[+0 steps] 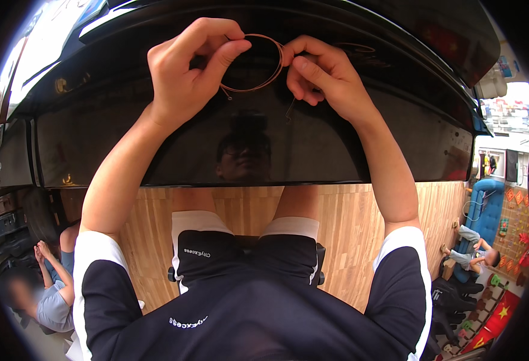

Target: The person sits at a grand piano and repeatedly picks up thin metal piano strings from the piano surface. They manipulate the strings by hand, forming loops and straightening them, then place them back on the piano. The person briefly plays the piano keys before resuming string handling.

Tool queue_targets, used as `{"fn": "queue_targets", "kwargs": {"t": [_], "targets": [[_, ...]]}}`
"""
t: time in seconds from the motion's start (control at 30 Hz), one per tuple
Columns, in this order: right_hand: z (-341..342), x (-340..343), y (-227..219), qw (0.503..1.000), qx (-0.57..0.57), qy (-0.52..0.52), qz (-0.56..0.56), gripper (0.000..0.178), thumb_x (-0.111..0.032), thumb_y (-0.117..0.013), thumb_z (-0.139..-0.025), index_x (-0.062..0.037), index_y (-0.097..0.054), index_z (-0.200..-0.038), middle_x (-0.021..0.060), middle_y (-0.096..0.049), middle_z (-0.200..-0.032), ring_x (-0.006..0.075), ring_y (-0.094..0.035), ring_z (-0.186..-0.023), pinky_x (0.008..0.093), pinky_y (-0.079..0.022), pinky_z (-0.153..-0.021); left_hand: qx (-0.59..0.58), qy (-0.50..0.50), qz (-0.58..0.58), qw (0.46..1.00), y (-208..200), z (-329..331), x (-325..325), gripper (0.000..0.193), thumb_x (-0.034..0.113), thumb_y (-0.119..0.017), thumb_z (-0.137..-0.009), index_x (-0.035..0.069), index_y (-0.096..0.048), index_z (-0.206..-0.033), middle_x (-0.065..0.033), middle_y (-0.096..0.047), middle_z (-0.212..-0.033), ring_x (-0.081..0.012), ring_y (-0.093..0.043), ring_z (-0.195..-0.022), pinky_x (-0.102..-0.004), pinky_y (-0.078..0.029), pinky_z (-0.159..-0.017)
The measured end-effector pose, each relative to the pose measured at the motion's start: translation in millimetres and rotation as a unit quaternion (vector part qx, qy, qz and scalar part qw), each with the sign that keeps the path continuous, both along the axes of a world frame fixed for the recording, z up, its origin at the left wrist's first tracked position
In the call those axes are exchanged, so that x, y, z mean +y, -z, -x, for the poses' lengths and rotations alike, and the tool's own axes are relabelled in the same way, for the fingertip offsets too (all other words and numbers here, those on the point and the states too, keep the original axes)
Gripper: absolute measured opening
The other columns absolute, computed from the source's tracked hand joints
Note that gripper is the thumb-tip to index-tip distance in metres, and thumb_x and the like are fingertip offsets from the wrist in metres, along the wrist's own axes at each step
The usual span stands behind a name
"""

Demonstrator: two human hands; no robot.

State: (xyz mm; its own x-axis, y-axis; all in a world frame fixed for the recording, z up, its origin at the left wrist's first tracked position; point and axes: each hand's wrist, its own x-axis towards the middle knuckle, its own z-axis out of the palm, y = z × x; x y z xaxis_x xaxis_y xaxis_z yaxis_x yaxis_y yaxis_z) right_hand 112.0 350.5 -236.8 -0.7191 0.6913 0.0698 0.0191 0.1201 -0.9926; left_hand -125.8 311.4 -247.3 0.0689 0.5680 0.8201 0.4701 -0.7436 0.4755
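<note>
A thin copper-coloured guitar string (269, 82), wound into a loose ring, hangs between my hands above a glossy black surface. My left hand (189, 69) pinches the ring's upper left between thumb and forefinger. At the ring's right side, my right hand (327, 75) has its fingers curled, with thumb and forefinger closed on the string. One string end with a tiny metal bead (229, 97) sticks out at the ring's lower left. Below my right fingers a short, dark wire-like piece (290, 108) shows; I cannot tell whether it is a string end or a reflection.
The shiny black piano-like top (312, 156) spans the space before me and mirrors things. Beneath lies a wooden floor (349, 240). One person (51, 289) sits at left; another person (475, 256) sits by a blue sofa (484, 210) at right.
</note>
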Motion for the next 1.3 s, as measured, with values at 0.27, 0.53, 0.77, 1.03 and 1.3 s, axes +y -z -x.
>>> {"fn": "queue_targets", "kwargs": {"t": [0.27, 0.53, 0.77, 1.03, 1.3], "targets": [[3.5, -3.4, 0.8, 0.999, -0.027, 0.012, -0.034, 0.011, -0.008, -0.060, -0.097, -0.0049, -0.068, -0.104, 0.0031, -0.063, -0.068, 0.0041, -0.051, -0.051, 0.0199, -0.039, -0.049, -0.216, 0.190, 0.273, 0.918, -11.2, 3.0, -5.5, 0.010, 0.007, -0.071, -0.093, 0.000, -0.065, -0.096, -0.0011, -0.062, -0.068, -0.0017, -0.051, -0.051, -0.0165, -0.034, -0.044], [3.6, -5.9, 5.8, 0.997, -0.026, -0.020, -0.069, 0.012, -0.004, -0.064, -0.092, -0.0026, -0.071, -0.102, 0.0063, -0.069, -0.076, 0.0071, -0.060, -0.057, 0.0197, -0.045, -0.052, -0.045, 0.078, 0.149, 0.985, -2.3, -4.4, -6.9, 0.014, 0.009, -0.079, -0.085, 0.001, -0.071, -0.093, -0.0012, -0.066, -0.065, -0.0041, -0.061, -0.054, -0.0170, -0.043, -0.048], [0.9, -7.4, -3.2, 0.996, 0.087, -0.025, 0.014, 0.014, -0.001, -0.061, -0.091, 0.0000, -0.063, -0.105, 0.0089, -0.070, -0.081, 0.0115, -0.064, -0.062, 0.0215, -0.048, -0.056, 0.063, 0.073, 0.133, 0.986, 4.1, -1.6, -3.5, 0.014, 0.003, -0.079, -0.083, -0.001, -0.072, -0.095, -0.0051, -0.072, -0.077, -0.0079, -0.066, -0.064, -0.0190, -0.049, -0.056], [0.5, -0.8, 7.4, 0.994, 0.079, -0.026, -0.068, 0.017, -0.012, -0.065, -0.095, -0.0001, -0.061, -0.105, 0.0110, -0.065, -0.089, 0.0112, -0.059, -0.062, 0.0223, -0.047, -0.056, 0.088, 0.059, 0.094, 0.990, 2.3, -2.0, -2.3, 0.010, 0.004, -0.080, -0.080, 0.001, -0.076, -0.089, -0.0062, -0.070, -0.074, -0.0104, -0.063, -0.059, -0.0220, -0.047, -0.052], [-2.9, -0.7, -2.6, 0.996, 0.075, 0.039, -0.038, 0.012, -0.011, -0.059, -0.099, -0.0012, -0.067, -0.100, 0.0025, -0.064, -0.074, 0.0079, -0.057, -0.061, 0.0212, -0.042, -0.055, 0.120, 0.087, 0.092, 0.985, 5.3, -3.5, -2.1, 0.009, 0.005, -0.082, -0.078, 0.003, -0.076, -0.084, -0.0047, -0.065, -0.066, -0.0122, -0.056, -0.051, -0.0246, -0.041, -0.047]]}}
